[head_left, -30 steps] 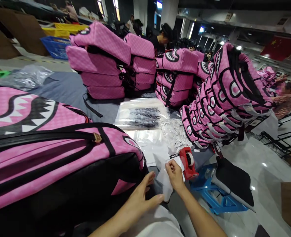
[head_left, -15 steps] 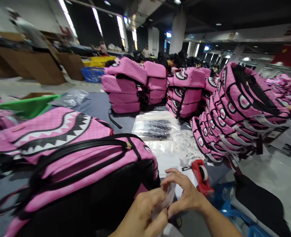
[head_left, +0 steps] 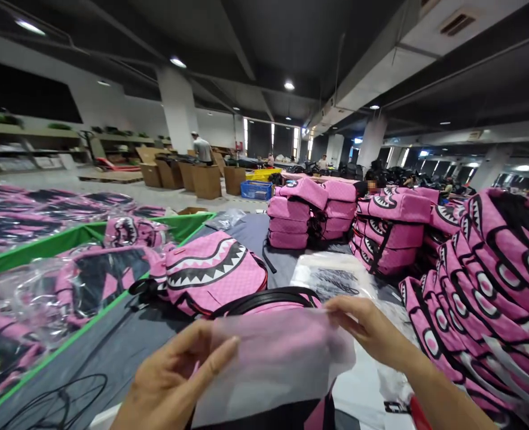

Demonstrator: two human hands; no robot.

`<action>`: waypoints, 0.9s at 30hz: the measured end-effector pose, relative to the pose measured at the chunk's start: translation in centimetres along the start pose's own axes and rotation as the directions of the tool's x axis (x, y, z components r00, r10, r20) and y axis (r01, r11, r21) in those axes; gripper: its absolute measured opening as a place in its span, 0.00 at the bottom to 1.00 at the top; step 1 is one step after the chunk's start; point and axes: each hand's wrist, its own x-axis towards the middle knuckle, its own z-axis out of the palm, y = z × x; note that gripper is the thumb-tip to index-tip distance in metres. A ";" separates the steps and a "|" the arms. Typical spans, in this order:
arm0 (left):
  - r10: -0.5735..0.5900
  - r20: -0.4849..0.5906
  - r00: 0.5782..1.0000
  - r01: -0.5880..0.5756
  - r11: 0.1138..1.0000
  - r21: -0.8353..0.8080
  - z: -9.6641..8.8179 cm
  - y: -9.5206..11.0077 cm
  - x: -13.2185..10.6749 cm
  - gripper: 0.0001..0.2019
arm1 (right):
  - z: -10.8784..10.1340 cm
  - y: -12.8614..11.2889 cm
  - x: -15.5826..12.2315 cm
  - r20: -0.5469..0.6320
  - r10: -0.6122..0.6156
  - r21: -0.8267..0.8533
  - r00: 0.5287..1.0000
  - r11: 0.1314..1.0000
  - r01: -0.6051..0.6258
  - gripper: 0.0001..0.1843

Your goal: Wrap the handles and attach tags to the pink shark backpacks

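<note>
A frosted, see-through plastic bag (head_left: 273, 364) is stretched flat between my two hands. My left hand (head_left: 177, 373) pinches its left side between thumb and fingers. At its upper right corner, my right hand (head_left: 372, 328) grips the edge. Behind and below the bag is a pink and black backpack (head_left: 286, 298), mostly hidden by it. A second pink backpack (head_left: 217, 269) with a shark-mouth print lies just beyond on the grey tabletop (head_left: 125, 352).
Stacked pink backpacks (head_left: 291, 218) stand at the back, with a leaning row of backpacks (head_left: 465, 292) on the right. A green-edged bin (head_left: 192, 224) at left holds plastic-wrapped backpacks. Clear plastic packets (head_left: 331, 275) and a black cord (head_left: 62, 394) lie on the table.
My hands have moved apart, and the plastic bunched between them is now spread out flat in front of the backpack. My view has swung left and up.
</note>
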 end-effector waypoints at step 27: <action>0.133 0.104 0.986 -0.159 0.939 0.305 -4.1 -4.1 5.8 0.30 | 3.7 3.5 9.3 0.048 -0.529 -0.119 0.847 0.839 0.530 0.16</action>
